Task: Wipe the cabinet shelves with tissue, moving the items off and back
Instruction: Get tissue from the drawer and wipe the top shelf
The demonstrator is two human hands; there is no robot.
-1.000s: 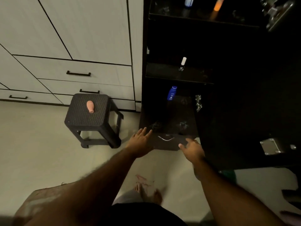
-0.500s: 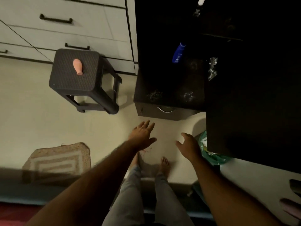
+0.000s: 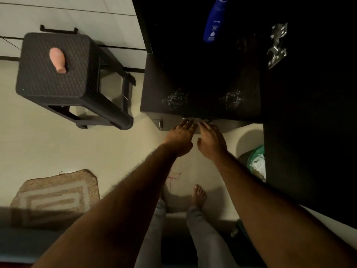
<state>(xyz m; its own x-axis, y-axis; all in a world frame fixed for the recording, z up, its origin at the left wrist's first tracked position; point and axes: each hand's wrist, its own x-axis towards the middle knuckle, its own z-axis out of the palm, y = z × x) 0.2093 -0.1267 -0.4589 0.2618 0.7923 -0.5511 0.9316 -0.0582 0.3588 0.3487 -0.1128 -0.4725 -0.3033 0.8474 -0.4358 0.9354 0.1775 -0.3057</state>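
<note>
Both hands are laid with extended fingers on the front edge of the dark cabinet (image 3: 201, 84), at the metal handle (image 3: 195, 119) just below its lowest shelf; whether the fingertips are hooked round the handle cannot be told, so the grip is left undecided, though nothing else is held in either hand. Half a second earlier the two hands were held apart and clear of the cabinet, over the floor; now the left hand (image 3: 180, 137) and the right hand (image 3: 211, 141) have been brought forward and close together, almost touching, up to the handle. The view has also been tipped further downward, so that the upper shelves are lost from sight.

Both forearms are stretched straight out from the bottom of the view, backs of the hands turned up, thumbs inward. Bare feet and grey trouser legs are seen below, on the pale floor (image 3: 58, 147).

On the lowest shelf a blue lotion bottle (image 3: 213, 20) is seen standing toward the back, with pale smudges on the shelf's front surface. A metal hinge (image 3: 277, 45) is fixed at the cabinet's right side. No tissue is seen in either hand.

To the left, a pink bottle (image 3: 57, 59) is laid on its side on top of a dark woven stool (image 3: 58, 74). A green-lined bin (image 3: 256, 163) holding white crumpled material is partly hidden beside the cabinet door. A beige mat (image 3: 56, 194) lies on the floor at lower left.
</note>
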